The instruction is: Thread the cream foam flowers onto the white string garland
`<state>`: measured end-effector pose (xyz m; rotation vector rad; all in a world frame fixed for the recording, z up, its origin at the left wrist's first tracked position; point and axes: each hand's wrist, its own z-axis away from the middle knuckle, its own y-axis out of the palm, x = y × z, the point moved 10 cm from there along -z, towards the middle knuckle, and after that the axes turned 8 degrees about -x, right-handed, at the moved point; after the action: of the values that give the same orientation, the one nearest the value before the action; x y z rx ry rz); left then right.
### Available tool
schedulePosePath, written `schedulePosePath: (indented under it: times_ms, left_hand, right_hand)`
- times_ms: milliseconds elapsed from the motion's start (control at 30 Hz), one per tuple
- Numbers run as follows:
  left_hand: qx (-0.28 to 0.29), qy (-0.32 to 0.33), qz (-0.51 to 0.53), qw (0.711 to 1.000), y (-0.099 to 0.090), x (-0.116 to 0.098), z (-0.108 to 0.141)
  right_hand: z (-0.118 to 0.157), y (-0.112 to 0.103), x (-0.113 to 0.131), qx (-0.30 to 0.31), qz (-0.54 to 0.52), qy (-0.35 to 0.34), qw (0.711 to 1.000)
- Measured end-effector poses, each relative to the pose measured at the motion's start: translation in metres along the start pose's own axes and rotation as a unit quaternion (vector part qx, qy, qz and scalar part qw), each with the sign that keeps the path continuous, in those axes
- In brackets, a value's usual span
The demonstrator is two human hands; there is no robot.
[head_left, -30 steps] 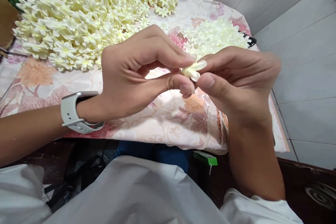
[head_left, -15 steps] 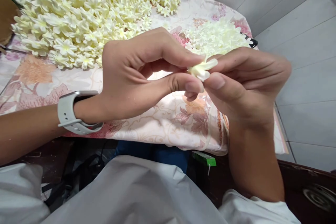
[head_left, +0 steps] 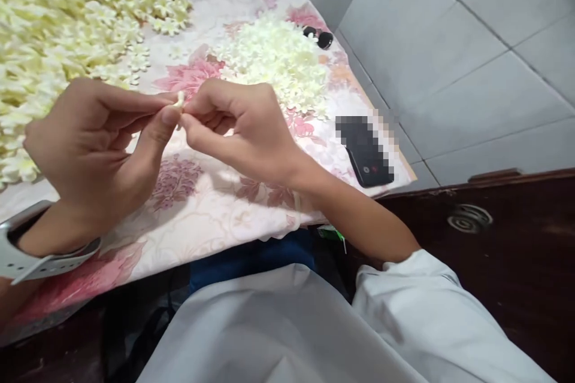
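Observation:
A small pale-yellow flower (head_left: 180,99) shows only in part between my fingertips, above the near side of the table. My left hand (head_left: 99,143) pinches it between thumb and forefinger. My right hand (head_left: 245,125) meets it from the other side, thumb and forefinger closed at the flower; the fingertips hide most of it. Behind my left hand lies a big heap of yellowish flowers (head_left: 67,30). Beyond my right hand spreads a smaller heap of whiter flowers (head_left: 274,57).
A floral tablecloth (head_left: 233,209) covers the table. Sunglasses (head_left: 324,40) lie beside the whiter heap, and a black phone (head_left: 371,161), partly blurred out, rests near the right edge. Tiled walls (head_left: 485,90) stand behind and to the right. A dark wooden surface (head_left: 507,263) lies lower right.
The view has swung right, bringing the phone into sight. Both hands now appear farther left in the picture, still together at the flower, which is turned and more covered by fingers.

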<state>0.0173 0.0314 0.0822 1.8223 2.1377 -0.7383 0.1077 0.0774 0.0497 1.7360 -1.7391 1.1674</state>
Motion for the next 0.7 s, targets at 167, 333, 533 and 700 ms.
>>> schedulePosePath:
  times_ms: [167, 333, 533, 700]
  left_hand:
    - [-0.031, -0.075, -0.226, 0.971, -0.036, 0.028, 0.012]
    - [-0.049, -0.08, -0.258, 0.962, -0.051, 0.047, 0.018]
    - [-0.093, -0.208, -0.176, 0.958, -0.055, 0.081, 0.017]
    - [-0.024, -0.272, -0.127, 0.954, -0.045, 0.085, 0.021]
  right_hand:
    - [-0.002, 0.003, 0.002, 0.0, 0.071, 0.012, 0.997]
    - [-0.003, 0.004, 0.007, 0.025, 0.118, 0.015, 0.993]
    - [0.0, 0.003, 0.016, 0.113, 0.194, 0.015, 0.974]
    - [0.009, -0.003, 0.017, 0.137, 0.231, 0.047, 0.962]
